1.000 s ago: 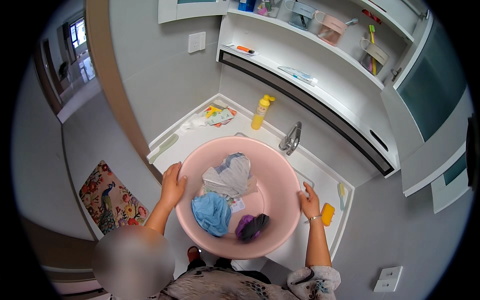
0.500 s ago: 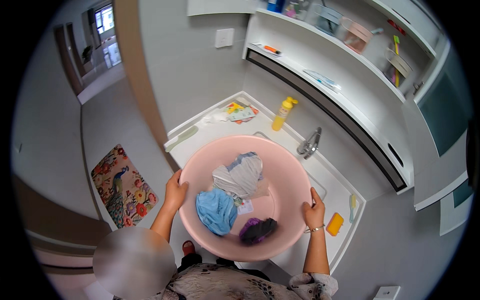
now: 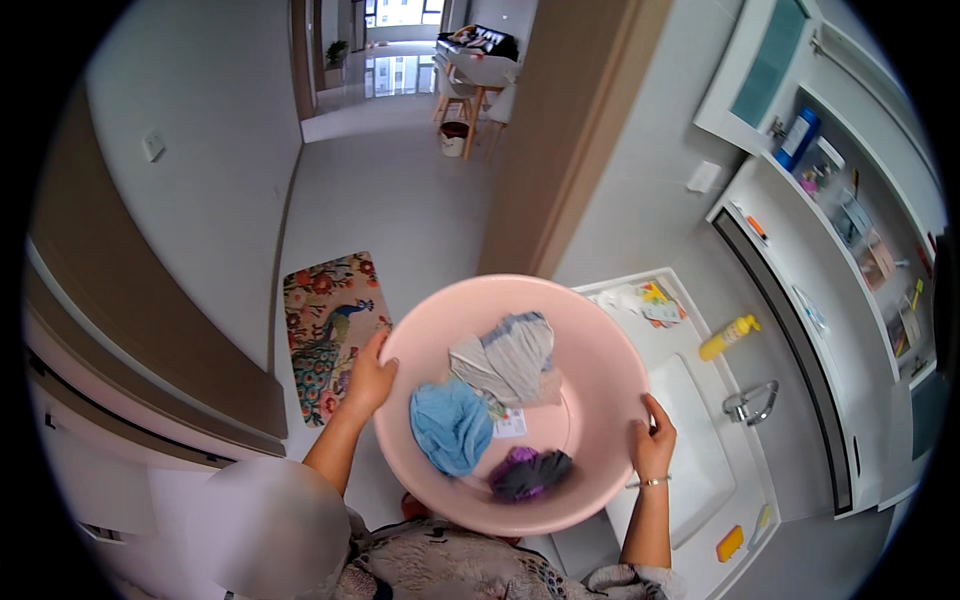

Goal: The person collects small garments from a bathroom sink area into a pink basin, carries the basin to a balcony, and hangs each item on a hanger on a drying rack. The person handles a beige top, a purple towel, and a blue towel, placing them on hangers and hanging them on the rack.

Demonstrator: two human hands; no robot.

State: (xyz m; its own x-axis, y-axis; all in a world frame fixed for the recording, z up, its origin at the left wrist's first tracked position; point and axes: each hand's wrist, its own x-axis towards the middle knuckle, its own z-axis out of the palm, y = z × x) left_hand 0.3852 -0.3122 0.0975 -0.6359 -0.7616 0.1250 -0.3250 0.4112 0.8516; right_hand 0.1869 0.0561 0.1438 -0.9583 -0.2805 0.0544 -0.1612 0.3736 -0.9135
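Between my two hands is a large round pink basin. My left hand grips its left rim, fingers on the outside and thumb over the edge. On the opposite side my right hand is closed on the right rim, with a bracelet at the wrist. Inside lie a crumpled grey-and-white cloth, a bunched light-blue cloth and a dark bundle with purple. A small white label shows among them. The basin's underside is hidden.
At the right, a white sink counter carries a faucet, a yellow bottle and an orange sponge. An open wall cabinet hangs above. A door frame stands ahead; beyond the floral mat, the hallway leads to a table.
My view has turned left toward the hallway, and the basin has moved with me, away from over the sink toward the doorway. Both hands keep their hold; the clothes lie much as before.
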